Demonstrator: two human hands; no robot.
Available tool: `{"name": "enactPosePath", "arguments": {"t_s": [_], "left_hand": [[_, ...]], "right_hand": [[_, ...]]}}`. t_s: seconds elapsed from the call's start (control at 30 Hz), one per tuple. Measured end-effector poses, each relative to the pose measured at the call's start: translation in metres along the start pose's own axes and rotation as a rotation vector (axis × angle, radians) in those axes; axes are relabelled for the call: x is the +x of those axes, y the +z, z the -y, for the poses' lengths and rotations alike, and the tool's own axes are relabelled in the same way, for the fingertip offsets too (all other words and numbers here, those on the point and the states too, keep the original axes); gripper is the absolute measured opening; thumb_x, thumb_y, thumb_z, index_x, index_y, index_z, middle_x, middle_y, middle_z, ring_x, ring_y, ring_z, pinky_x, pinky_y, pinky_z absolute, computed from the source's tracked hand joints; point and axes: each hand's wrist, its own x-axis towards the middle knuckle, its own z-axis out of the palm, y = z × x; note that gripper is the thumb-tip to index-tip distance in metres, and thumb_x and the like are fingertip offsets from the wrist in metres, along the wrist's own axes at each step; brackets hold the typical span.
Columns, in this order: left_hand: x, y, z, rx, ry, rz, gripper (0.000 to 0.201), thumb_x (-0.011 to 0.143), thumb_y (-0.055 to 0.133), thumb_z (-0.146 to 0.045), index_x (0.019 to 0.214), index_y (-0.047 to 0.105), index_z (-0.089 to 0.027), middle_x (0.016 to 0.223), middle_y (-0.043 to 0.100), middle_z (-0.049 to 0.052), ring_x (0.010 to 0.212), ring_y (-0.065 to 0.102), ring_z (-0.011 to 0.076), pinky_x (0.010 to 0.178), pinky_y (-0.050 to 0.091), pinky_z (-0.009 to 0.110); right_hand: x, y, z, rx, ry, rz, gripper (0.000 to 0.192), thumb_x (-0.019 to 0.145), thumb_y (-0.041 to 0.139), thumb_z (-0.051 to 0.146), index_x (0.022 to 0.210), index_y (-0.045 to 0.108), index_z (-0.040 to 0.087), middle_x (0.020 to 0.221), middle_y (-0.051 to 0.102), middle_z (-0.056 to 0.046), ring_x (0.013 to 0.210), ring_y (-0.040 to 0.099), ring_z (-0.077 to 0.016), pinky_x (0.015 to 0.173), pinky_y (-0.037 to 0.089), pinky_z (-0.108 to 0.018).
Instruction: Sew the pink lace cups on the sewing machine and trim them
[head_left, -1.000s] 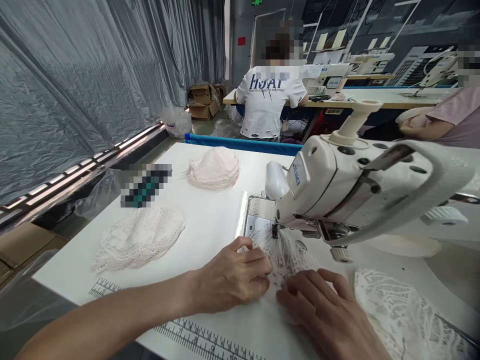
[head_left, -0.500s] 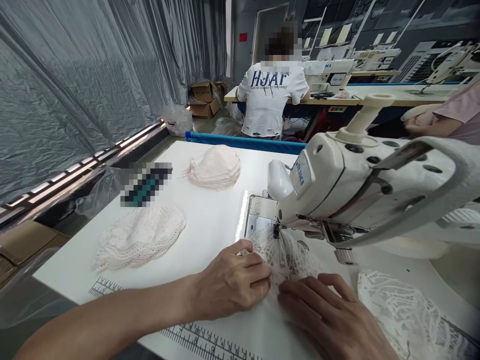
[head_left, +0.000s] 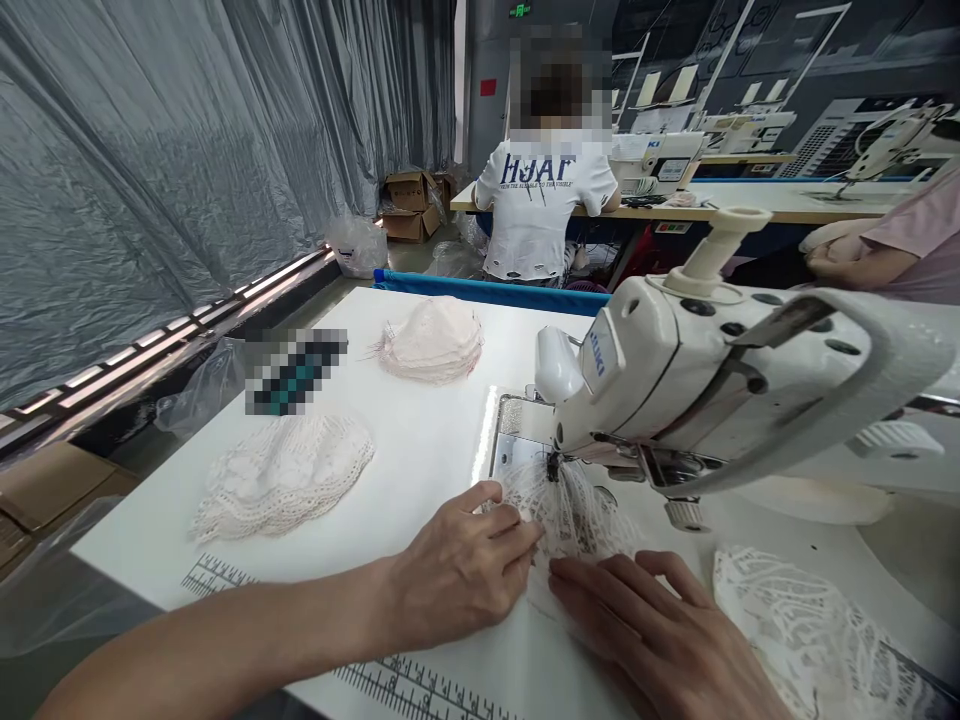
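Observation:
A piece of white lace (head_left: 581, 510) lies gathered under the presser foot (head_left: 553, 466) of a white sewing machine (head_left: 675, 360). Just left of the foot, my left hand (head_left: 472, 560) is closed, pinching the lace's left edge between thumb and fingers. My right hand (head_left: 660, 625) holds the near right part of the lace down against the table, its fingers bent and close together. The fingertips of both hands are almost side by side, and the lace beneath them is partly hidden.
On the white table (head_left: 420, 440) lie a stack of lace pieces (head_left: 285, 475), a pinkish stack (head_left: 431, 340) and a blurred dark item (head_left: 296, 372). More lace (head_left: 810, 620) is at right. Ruler markings (head_left: 420, 690) run along the near edge. A person (head_left: 547, 200) sits ahead.
The view has tilted slightly. My left fingers have shifted a little on the lace, and my right hand has edged slightly left. The lace remains under the presser foot.

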Motion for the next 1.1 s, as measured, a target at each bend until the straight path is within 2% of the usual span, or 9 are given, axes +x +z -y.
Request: {"name": "enactPosePath", "arguments": {"t_s": [0.07,0.2,0.4,0.6,0.7,0.8,0.87,0.97,1.1], "left_hand": [[-0.001,0.000,0.000,0.011,0.004,0.000,0.018,0.088,0.046,-0.006,0.082,0.062,-0.010,0.090,0.066,0.005,0.083,0.058,0.0125,0.083,0.045,0.031],[-0.004,0.000,0.000,0.032,0.036,0.036,0.015,0.086,0.048,-0.005,0.088,0.061,-0.011,0.093,0.065,0.007,0.087,0.058,0.0146,0.084,0.044,0.034],[-0.008,0.001,0.001,0.022,0.053,0.064,0.010,0.084,0.052,-0.008,0.085,0.060,-0.015,0.093,0.062,0.007,0.088,0.057,0.0165,0.083,0.043,0.037],[-0.007,-0.001,0.001,0.022,0.051,0.084,0.007,0.085,0.052,-0.012,0.086,0.059,-0.014,0.093,0.060,0.006,0.088,0.055,0.0168,0.087,0.041,0.039],[-0.006,-0.003,0.000,0.012,0.045,0.083,0.007,0.086,0.052,-0.014,0.086,0.059,-0.015,0.088,0.058,0.004,0.085,0.054,0.0154,0.085,0.040,0.037],[-0.003,-0.004,-0.001,0.020,0.051,0.088,0.011,0.088,0.053,-0.024,0.085,0.059,-0.015,0.087,0.057,0.004,0.085,0.054,0.0169,0.087,0.039,0.039],[-0.001,-0.002,0.000,0.041,0.062,0.099,0.016,0.089,0.052,-0.029,0.085,0.059,-0.015,0.087,0.056,0.005,0.084,0.054,0.0179,0.085,0.039,0.039],[0.006,0.005,0.002,0.090,0.070,0.111,0.017,0.089,0.051,-0.028,0.084,0.058,-0.014,0.082,0.056,0.005,0.078,0.054,0.0177,0.081,0.040,0.039],[0.018,0.017,0.009,0.181,0.034,0.088,0.006,0.085,0.053,-0.018,0.086,0.058,-0.014,0.078,0.057,0.005,0.073,0.054,0.0174,0.080,0.038,0.039]], "right_hand": [[0.000,0.001,0.001,0.012,0.024,-0.019,0.039,0.097,0.026,0.013,0.101,0.064,0.020,0.101,0.070,-0.004,0.078,0.059,-0.0161,0.075,0.035,-0.034],[0.001,-0.005,-0.001,0.011,-0.047,0.123,0.036,0.098,0.027,0.014,0.107,0.062,0.019,0.106,0.068,-0.004,0.082,0.059,-0.0152,0.076,0.034,-0.033],[-0.002,-0.003,-0.002,0.044,-0.042,0.142,0.034,0.097,0.029,0.016,0.110,0.060,0.017,0.106,0.068,-0.007,0.084,0.058,-0.0156,0.076,0.036,-0.035],[-0.003,0.009,0.000,0.077,-0.008,-0.075,0.030,0.097,0.035,0.031,0.095,0.064,0.020,0.087,0.070,-0.003,0.073,0.058,-0.0156,0.071,0.035,-0.034],[0.002,0.004,-0.001,0.014,0.014,0.025,0.043,0.090,0.041,0.055,0.101,0.062,0.020,0.094,0.069,-0.006,0.083,0.060,-0.0193,0.076,0.036,-0.034],[0.006,0.000,-0.004,-0.088,0.075,-0.065,0.064,0.083,0.030,0.070,0.097,0.063,0.017,0.094,0.070,-0.010,0.085,0.061,-0.0225,0.079,0.035,-0.037],[0.007,-0.002,-0.008,-0.151,0.081,-0.081,0.066,0.082,0.029,0.071,0.094,0.063,0.016,0.091,0.071,-0.009,0.081,0.062,-0.0221,0.077,0.034,-0.037],[0.009,-0.003,-0.017,-0.248,0.057,-0.010,0.061,0.084,0.034,0.067,0.100,0.063,0.015,0.098,0.070,-0.009,0.075,0.063,-0.0202,0.075,0.034,-0.037],[0.017,0.000,-0.032,-0.346,0.069,-0.016,0.063,0.090,0.023,0.062,0.104,0.062,0.015,0.094,0.071,-0.011,0.072,0.064,-0.0210,0.074,0.036,-0.039]]}}
